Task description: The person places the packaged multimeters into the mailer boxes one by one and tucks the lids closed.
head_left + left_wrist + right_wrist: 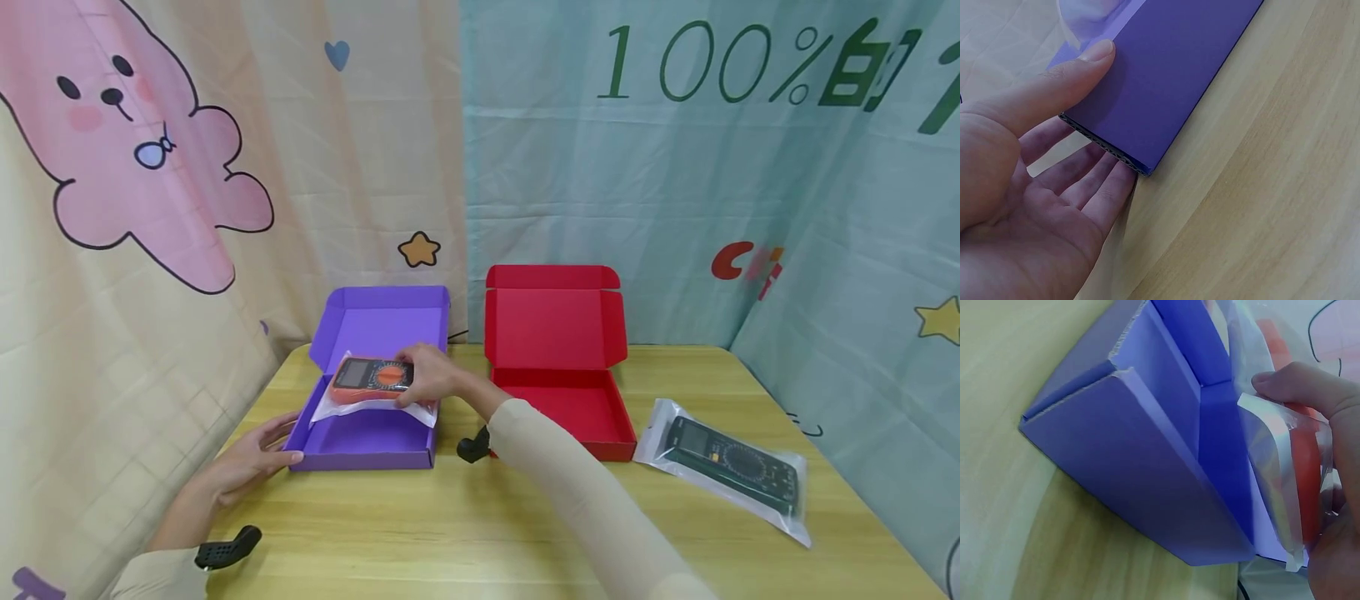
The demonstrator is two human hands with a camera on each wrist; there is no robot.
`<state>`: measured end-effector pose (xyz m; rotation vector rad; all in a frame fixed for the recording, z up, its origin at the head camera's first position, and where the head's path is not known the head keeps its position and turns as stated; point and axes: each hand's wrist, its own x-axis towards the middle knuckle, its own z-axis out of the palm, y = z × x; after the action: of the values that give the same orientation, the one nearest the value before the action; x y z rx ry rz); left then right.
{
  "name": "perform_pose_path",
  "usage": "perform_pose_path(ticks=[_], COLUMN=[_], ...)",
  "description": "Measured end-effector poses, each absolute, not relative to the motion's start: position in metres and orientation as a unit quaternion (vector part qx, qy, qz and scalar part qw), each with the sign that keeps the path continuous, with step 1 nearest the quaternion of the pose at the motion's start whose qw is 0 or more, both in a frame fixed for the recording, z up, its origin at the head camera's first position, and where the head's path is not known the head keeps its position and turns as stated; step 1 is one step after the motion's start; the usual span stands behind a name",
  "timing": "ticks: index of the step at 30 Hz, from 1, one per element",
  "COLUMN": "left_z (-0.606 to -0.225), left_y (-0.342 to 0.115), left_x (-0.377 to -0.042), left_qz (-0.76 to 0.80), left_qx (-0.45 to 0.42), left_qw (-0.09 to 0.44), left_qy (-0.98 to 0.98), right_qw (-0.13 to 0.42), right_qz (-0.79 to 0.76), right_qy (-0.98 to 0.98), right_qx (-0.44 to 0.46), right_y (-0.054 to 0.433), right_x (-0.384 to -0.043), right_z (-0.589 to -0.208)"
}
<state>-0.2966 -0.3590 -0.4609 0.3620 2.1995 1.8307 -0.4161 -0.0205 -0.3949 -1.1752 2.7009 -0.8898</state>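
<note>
In the head view, a wooden table (420,533) fills the foreground. The left hand (258,457) grips the near left corner of an open purple box (360,461), thumb on the front wall and the other fingers, nearly straight, along the side. Off to the right, well apart, a dark green multimeter (731,462) lies slantwise in a clear bag (797,515). Left of it stands an open red box (562,435), just beyond the right forearm. Farther in, the right hand (433,375) pinches a bagged orange multimeter (371,379) between thumb and fingers, holding it face up over the purple box; whether its bag touches the rim, I cannot tell. Behind, both lids stand raised before a printed curtain (525,183).
</note>
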Motion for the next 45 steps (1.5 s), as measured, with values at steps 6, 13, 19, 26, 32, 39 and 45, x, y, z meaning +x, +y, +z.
perform_pose_path(ticks=[6,13,19,26,32,39,45], left_z=[-0.461,-0.461,-0.461,-0.461,-0.462,-0.464,-0.463], left_y=[-0.359,-0.360,-0.361,-0.361,-0.362,-0.363,-0.362], left_x=[-0.297,-0.298,-0.296,-0.296,-0.296,-0.297,-0.298], left_qz=[0.633,0.629,0.626,0.632,0.633,0.630,0.633], left_qx=[0.120,0.122,0.123,0.121,0.123,0.118,0.116], left_qw=[0.132,0.129,0.126,0.125,0.123,0.127,0.131], left_qy=[0.754,0.756,0.760,0.755,0.754,0.757,0.754], right_qw=[0.049,0.042,0.037,0.027,0.025,0.027,0.052], right_qz=[-0.311,-0.294,-0.262,-0.219,-0.176,-0.107,-0.180], right_qy=[0.871,0.872,0.879,0.898,0.913,0.929,0.919], right_qx=[-0.376,-0.390,-0.397,-0.380,-0.369,-0.352,-0.346], right_y=[-0.027,-0.034,-0.041,-0.044,-0.046,-0.050,-0.045], right_x=[-0.414,-0.410,-0.407,-0.404,-0.402,-0.399,-0.399], right_z=[-0.406,-0.418,-0.430,-0.434,-0.436,-0.436,-0.433])
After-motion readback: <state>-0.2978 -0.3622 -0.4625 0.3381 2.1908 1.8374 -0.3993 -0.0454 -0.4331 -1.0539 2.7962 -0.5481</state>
